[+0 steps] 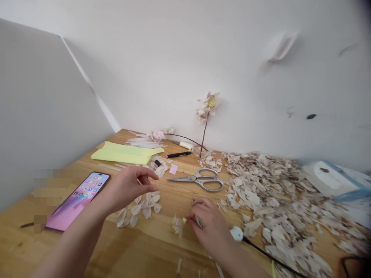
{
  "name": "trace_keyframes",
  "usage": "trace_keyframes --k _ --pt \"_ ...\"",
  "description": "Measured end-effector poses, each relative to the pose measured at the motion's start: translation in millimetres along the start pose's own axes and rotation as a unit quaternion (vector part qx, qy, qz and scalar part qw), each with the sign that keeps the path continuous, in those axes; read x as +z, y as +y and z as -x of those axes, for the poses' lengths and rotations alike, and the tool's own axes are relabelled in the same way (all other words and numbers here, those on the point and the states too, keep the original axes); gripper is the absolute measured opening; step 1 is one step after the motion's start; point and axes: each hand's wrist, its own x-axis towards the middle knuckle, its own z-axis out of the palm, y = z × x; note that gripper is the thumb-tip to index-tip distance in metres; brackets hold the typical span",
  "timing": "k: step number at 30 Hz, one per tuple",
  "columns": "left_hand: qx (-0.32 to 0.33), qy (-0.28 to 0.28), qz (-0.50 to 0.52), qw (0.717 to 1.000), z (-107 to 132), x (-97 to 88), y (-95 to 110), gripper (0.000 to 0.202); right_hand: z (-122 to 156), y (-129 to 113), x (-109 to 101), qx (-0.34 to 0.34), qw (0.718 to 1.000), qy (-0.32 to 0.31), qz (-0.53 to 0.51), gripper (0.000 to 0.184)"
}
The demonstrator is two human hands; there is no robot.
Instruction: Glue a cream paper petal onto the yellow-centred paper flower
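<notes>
**Desk:** What sits at the centre of the frame?

**Photographer:** A small, crumpled cream paper flower head (177,224), ragged at its edges, lying on the pale wooden table (150,247). The right hand (209,227) is curled low over the table just right of it, fingertips pinched narrow at its side and gripping a thin, dark-tipped stick; whether the stick joins the flower head is hidden by the fingers.

**Desk:** And the other hand?

**Photographer:** The left hand (127,188) hovers above and to the left of the flower head, thumb and forefinger drawn close together; I cannot tell whether anything lies between them. Beneath it, just left of the flower head, is a loose cluster of smooth, oval cream petals (139,210).

**Desk:** What surrounds that?

**Photographer:** Behind the flower head lie steel scissors with grey looped handles (199,179), blades shut. To the right spreads a broad heap of papery, flaky cream scraps (272,200). Far to the left rests a glossy smartphone with a lit pink screen (78,200). Farther back are a folded sheet of pale yellow paper (124,153), a slim black pen (178,155), and a finished paper blossom on a thin dark stem (208,106) leaning against the white wall.
</notes>
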Motion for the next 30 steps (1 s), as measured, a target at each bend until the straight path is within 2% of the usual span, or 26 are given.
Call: trace_keyframes --k 3,7,11,15,18,22,24,26,28,30 --pt "-0.017 0.006 -0.032 0.999 -1 -0.6 -4 0.023 2 -1 10 -0.009 0.999 -0.030 -0.001 0.026" --pt "-0.017 -0.009 -0.063 0.998 -5 2.4 -10 0.022 4 -3 12 -0.005 0.997 -0.070 0.020 0.029" --pt "-0.026 -0.038 -0.103 0.994 -9 7.4 -13 0.021 3 -2 11 0.004 0.996 -0.079 0.033 0.031" --pt "-0.009 -0.058 -0.115 0.992 -10 9.3 -14 0.025 3 -1 11 -0.013 0.996 -0.083 0.035 0.031" --pt "-0.006 -0.040 -0.124 0.991 -10 7.7 -16 0.029 3 0 9 -0.026 0.996 -0.085 0.028 0.035" --pt "0.008 0.013 -0.152 0.988 -12 3.9 -22 0.032 3 1 0 -0.048 0.995 -0.092 0.013 0.042" --pt "0.016 0.021 -0.163 0.986 -12 2.4 -26 0.032 2 1 -8 -0.044 0.995 -0.092 0.007 0.038" --pt "0.018 0.011 -0.170 0.985 -11 1.4 -30 0.029 0 2 -17 -0.026 0.996 -0.085 0.012 0.024" --pt "0.026 -0.013 -0.176 0.984 -7 1.0 -35 0.026 -3 3 -26 -0.005 0.997 -0.067 0.027 0.012" --pt "0.059 -0.056 -0.178 0.981 0 1.3 -40 0.023 -5 6 -33 0.013 0.998 -0.039 0.051 0.012"
